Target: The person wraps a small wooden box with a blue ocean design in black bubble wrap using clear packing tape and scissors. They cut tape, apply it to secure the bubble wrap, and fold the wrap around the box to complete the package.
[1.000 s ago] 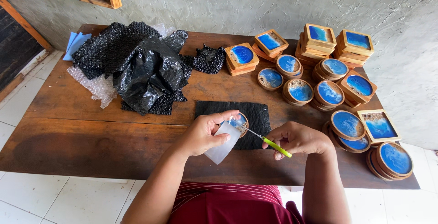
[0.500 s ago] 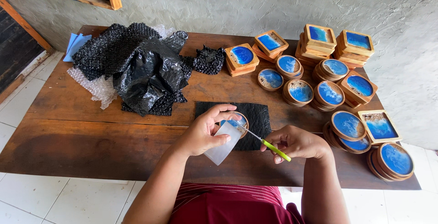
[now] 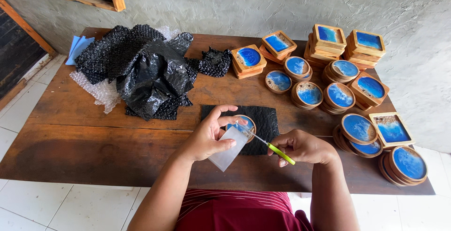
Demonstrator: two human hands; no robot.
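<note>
The left hand [image 3: 206,134] is pinching a round wooden coaster with a blue resin face [image 3: 244,124] together with a frosted translucent sheet [image 3: 229,147], thumb on top and fingers curled underneath. The hand and sheet are covering most of the coaster, so only its upper rim is showing. It is hovering just above a black bubble-wrap mat [image 3: 268,120] lying on the wooden table [image 3: 94,141].

The right hand [image 3: 303,147] is closing around the green handles of small scissors [image 3: 267,143], whose thin blades are reaching to the sheet's top edge; whether they are parted is too fine to tell.

Stacks of round and square coasters [image 3: 338,71] are crowding the table's right side, some stacks hiding their lower pieces. A heap of black plastic and bubble wrap [image 3: 145,71] is sitting at the left.
</note>
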